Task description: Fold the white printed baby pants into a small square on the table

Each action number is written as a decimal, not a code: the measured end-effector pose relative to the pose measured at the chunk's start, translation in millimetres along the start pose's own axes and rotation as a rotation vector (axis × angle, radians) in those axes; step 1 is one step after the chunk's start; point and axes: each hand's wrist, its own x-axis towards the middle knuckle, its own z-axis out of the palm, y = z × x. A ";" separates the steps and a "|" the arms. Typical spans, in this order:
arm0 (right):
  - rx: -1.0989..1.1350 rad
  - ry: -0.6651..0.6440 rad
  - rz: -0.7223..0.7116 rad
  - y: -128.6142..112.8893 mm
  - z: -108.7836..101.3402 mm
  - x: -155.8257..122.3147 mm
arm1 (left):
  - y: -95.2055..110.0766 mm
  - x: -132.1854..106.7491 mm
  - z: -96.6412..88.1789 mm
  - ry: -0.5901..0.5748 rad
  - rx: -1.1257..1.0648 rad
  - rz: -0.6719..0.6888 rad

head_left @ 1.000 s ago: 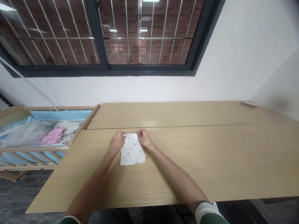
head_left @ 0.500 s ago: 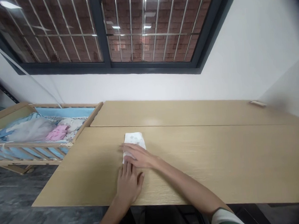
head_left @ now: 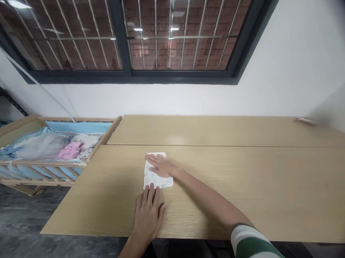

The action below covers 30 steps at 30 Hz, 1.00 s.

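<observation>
A small folded white cloth with a faint print [head_left: 155,178] lies on the wooden table [head_left: 250,186]. My right hand [head_left: 161,165] rests flat on the cloth's far half, fingers stretched out to the left. On the table just in front of the cloth lies my left hand [head_left: 148,213], palm down with fingers apart, its fingertips touching the cloth's near edge. Neither hand holds anything.
A wooden baby crib [head_left: 47,166] with blue, grey and pink fabrics [head_left: 69,150] stands against the table's left side. A small flat object [head_left: 305,121] lies at the table's far right corner. A barred window and white wall are behind.
Both hands left the cloth's far corners. The left hand drew back to the table in front of the cloth; the right hand slid from the cloth's near part to its far half.
</observation>
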 end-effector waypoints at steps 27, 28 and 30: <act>0.257 0.052 0.122 -10.7 -34.3 -97.9 | -102.6 85.4 6.6 -0.177 -0.631 -0.103; 0.274 0.105 0.128 -8.3 -33.4 -92.6 | -106.1 94.0 5.8 -0.177 -0.647 -0.118; 0.334 0.191 0.193 -1.4 -32.7 -79.7 | -113.7 109.8 5.2 -0.184 -0.690 -0.125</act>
